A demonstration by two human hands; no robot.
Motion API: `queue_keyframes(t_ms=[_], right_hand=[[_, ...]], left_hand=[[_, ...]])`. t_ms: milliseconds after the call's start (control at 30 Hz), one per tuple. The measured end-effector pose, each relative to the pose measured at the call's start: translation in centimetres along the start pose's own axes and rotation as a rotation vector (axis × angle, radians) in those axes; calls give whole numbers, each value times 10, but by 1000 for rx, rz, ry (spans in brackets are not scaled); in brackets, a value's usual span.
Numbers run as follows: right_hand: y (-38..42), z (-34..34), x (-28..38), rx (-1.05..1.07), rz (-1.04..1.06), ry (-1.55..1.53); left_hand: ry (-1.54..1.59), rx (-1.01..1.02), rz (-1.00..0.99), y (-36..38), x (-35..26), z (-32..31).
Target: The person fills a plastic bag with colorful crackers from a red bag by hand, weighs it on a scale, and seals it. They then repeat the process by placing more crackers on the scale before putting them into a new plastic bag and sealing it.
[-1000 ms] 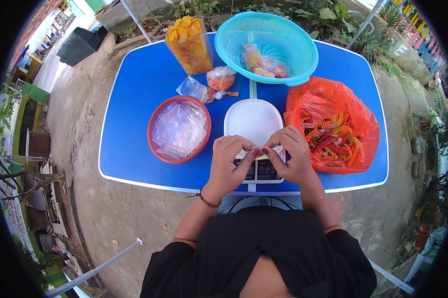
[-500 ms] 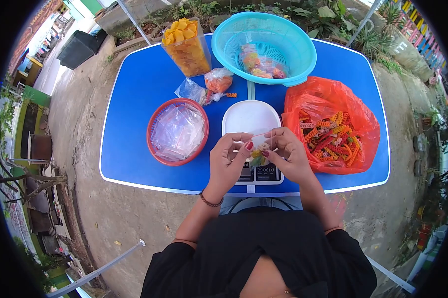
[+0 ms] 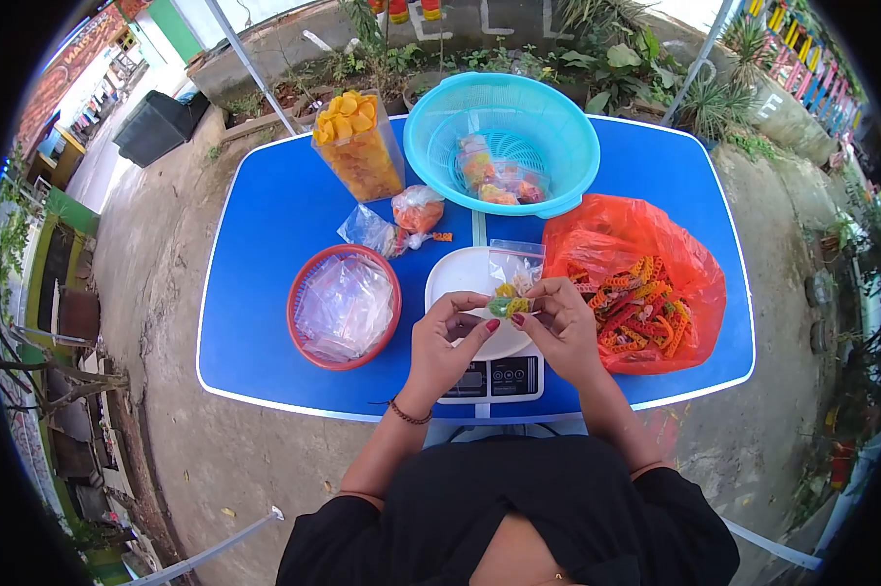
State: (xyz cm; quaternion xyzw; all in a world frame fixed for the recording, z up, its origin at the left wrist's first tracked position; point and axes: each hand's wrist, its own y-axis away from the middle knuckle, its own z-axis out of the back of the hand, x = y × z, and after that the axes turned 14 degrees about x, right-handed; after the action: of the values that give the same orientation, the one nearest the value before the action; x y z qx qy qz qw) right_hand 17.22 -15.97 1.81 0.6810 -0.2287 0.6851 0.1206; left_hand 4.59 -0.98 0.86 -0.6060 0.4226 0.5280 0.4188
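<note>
Between my two hands is a small clear zip bag (image 3: 516, 264) with green, yellow and whitish pieces inside. Its zip edge points away from me, and the filled lower end lies between my fingers. My left hand (image 3: 452, 337) pinches the left side of that end. On the other side, my right hand (image 3: 562, 327) grips it with thumb and fingers. Both hands are above the white digital scale (image 3: 444, 278), whose round plate shows partly behind them and whose button panel faces me. The bag hides some of the plate.
A red basket (image 3: 292, 322) of clear bags stands left. Behind it are tied bags (image 3: 418, 209) and a tall clear pack of yellow chips (image 3: 359, 151). A turquoise basket (image 3: 582, 166) holds several filled bags. The red plastic bag (image 3: 694, 264) at right contains colourful crinkled strips (image 3: 645, 303).
My fingers have gone from the bag's red zip edge down to its filled end, and the zip edge now stands free. The camera view has tilted upward.
</note>
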Motion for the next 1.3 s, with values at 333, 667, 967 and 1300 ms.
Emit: queue_keyframes(t_ms=[333,667,967,1300], right_hand=[[-82,41,-2,-175,177,129],[-104,57,-16,-104,139,667],[-43,44,36,-195,392,708],[55,83,9,-464,72,670]], left_hand=[[-375,-9,-239,-89,-20,3],[-1202,-37,-176,-117,-13,0],[-1107,78,-328,-83,-38,-33],[-651,494,-437,-77,-10,-91]])
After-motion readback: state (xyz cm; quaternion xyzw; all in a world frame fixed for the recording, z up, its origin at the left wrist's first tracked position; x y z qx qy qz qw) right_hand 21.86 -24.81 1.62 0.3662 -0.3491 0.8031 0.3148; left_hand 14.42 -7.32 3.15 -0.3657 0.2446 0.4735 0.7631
